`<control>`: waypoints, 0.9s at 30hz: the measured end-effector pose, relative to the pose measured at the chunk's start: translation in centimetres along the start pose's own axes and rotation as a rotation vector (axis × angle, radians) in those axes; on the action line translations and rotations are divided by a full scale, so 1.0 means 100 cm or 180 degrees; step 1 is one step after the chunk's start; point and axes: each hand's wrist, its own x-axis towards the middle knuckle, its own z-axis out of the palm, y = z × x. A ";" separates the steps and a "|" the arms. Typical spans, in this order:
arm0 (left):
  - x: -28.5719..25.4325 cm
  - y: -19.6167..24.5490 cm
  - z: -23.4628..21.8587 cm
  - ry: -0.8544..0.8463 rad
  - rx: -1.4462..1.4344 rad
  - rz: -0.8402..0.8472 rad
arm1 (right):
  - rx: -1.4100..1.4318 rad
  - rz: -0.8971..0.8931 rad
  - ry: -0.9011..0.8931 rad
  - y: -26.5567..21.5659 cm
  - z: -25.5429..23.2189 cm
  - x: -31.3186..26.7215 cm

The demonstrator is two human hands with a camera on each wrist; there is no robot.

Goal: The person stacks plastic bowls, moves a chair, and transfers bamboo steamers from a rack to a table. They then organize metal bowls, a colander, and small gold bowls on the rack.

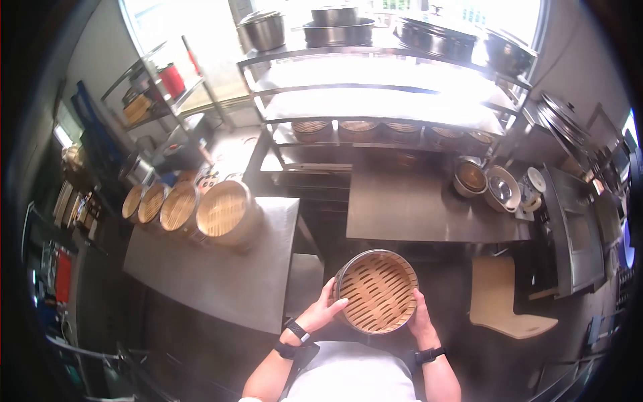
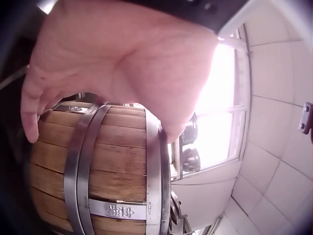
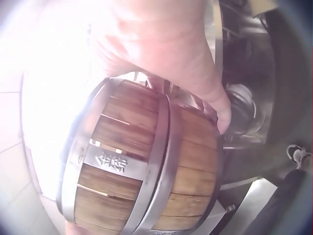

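A round bamboo steamer (image 1: 378,291) with metal bands and a slatted base is held up in front of the body, its slats facing the head camera. My left hand (image 1: 323,313) grips its left side, thumb at the near rim. My right hand (image 1: 420,320) holds the right side. In the left wrist view the left hand (image 2: 122,63) spans the banded wooden wall (image 2: 117,171), fingers over one edge and thumb over the other. The right wrist view shows the right hand (image 3: 161,44) spread across the wall (image 3: 195,166), where paired bands meet at a seam.
Several steamers (image 1: 224,209) stand on the left steel table (image 1: 221,281). Bowls (image 1: 470,177) and a white container sit on the right steel table (image 1: 402,208). Behind is a metal rack (image 1: 395,87) with pots and steamers; a wooden chair (image 1: 494,295) stands at the right.
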 end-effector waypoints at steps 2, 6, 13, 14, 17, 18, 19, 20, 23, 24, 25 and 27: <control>-0.032 -0.010 -0.009 0.0259 0.0108 0.0074 | -0.0026 0.0169 -0.0252 0.002 0.026 -0.009; -0.091 -0.020 -0.025 0.0605 -0.0256 -0.0011 | -0.0149 0.0491 -0.0722 0.011 0.074 -0.014; -0.172 -0.084 -0.067 0.1388 -0.1137 0.0429 | -0.1023 0.0813 -0.1447 0.033 0.185 -0.029; -0.182 -0.093 -0.080 0.1461 -0.1170 0.0404 | -0.1037 0.0876 -0.1500 0.041 0.204 -0.030; -0.209 -0.117 -0.125 0.1735 -0.1402 0.0360 | -0.1261 0.0987 -0.1685 0.076 0.255 -0.025; -0.218 -0.119 -0.144 0.1752 -0.1536 0.0381 | -0.1323 0.0985 -0.1808 0.091 0.272 -0.021; -0.226 -0.123 -0.163 0.1762 -0.1666 0.0405 | -0.1382 0.0977 -0.1927 0.104 0.290 -0.018; -0.234 -0.131 -0.182 0.1791 -0.1688 0.0422 | -0.1406 0.0985 -0.1958 0.118 0.309 -0.017; -0.257 -0.143 -0.256 0.1895 -0.1749 0.0531 | -0.1624 0.0912 -0.1817 0.153 0.378 -0.018; -0.265 -0.143 -0.281 0.1973 -0.1968 0.0358 | -0.1627 0.0883 -0.1811 0.168 0.399 -0.016; -0.272 -0.147 -0.300 0.2051 -0.2225 0.0175 | -0.1603 0.0929 -0.1663 0.183 0.415 -0.017; -0.281 -0.161 -0.351 0.2140 -0.2344 0.0229 | -0.1394 0.1056 -0.1498 0.214 0.433 -0.012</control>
